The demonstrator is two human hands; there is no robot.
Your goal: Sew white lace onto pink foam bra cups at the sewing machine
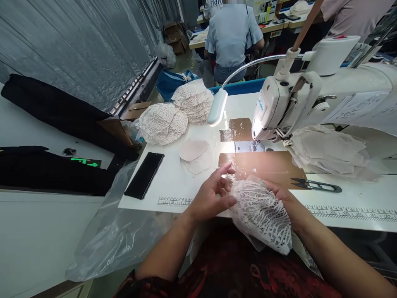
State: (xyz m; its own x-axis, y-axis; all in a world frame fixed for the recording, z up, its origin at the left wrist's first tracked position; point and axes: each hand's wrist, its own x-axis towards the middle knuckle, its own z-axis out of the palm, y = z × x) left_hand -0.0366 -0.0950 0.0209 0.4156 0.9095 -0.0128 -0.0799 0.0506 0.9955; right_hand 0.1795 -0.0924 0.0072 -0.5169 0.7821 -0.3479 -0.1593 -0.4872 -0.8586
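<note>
Over the table's front edge, my right hand (283, 198) grips a piece of white lace fabric (260, 215), its fingers partly hidden by the cloth. The lace bulges and hangs down towards my lap, with sheer fabric along its edges. My left hand (215, 192) is just left of the lace, fingers loosely curled and apart, thumb tip close to the fabric's edge. Beyond both hands stands a white sewing machine (279, 103), its needle area lit. A pale, rounded fabric piece (195, 151) lies flat on the white table (173, 178).
Two stacks of lace pieces, a near one (163, 124) and a far one (195, 99), sit at back left. A black phone (144, 175) lies near the left edge. Thread snips (319, 186) lie beside a pile of sheer pieces (331, 151). A lamp (218, 107) overhangs the table. A person (231, 37) sits beyond.
</note>
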